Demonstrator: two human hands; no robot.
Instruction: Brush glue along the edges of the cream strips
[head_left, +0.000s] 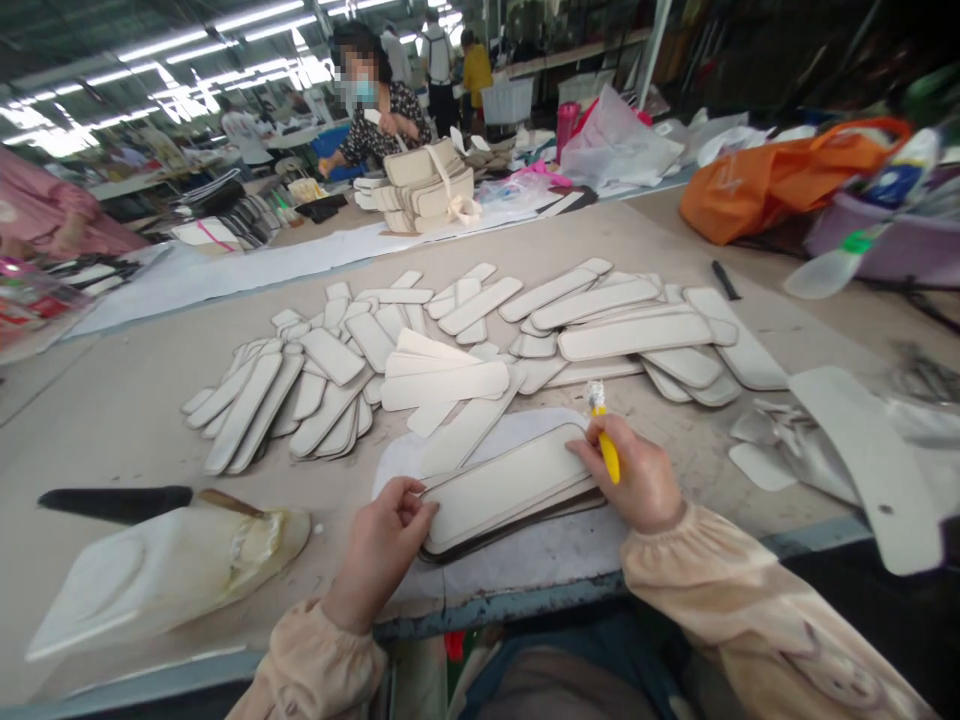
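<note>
My left hand (382, 540) pinches the left end of a small stack of long, rounded off-white pieces (502, 485) lying near the table's front edge. My right hand (634, 480) rests on the stack's right end, its fingers closed round a yellow-handled brush (604, 440) that points up and away from me. The stack lies on a pale sheet (540, 550). Just beyond it, many more off-white pieces (465, 350) are spread across the table in overlapping fans.
A cut-open white plastic jug (165, 570) with a dark-handled brush (120, 500) lies front left. White offcuts (862, 460) sit at the right. Orange bag (780, 180) and bottles are far right. Another person (375, 105) works at a tied bundle (431, 185) behind.
</note>
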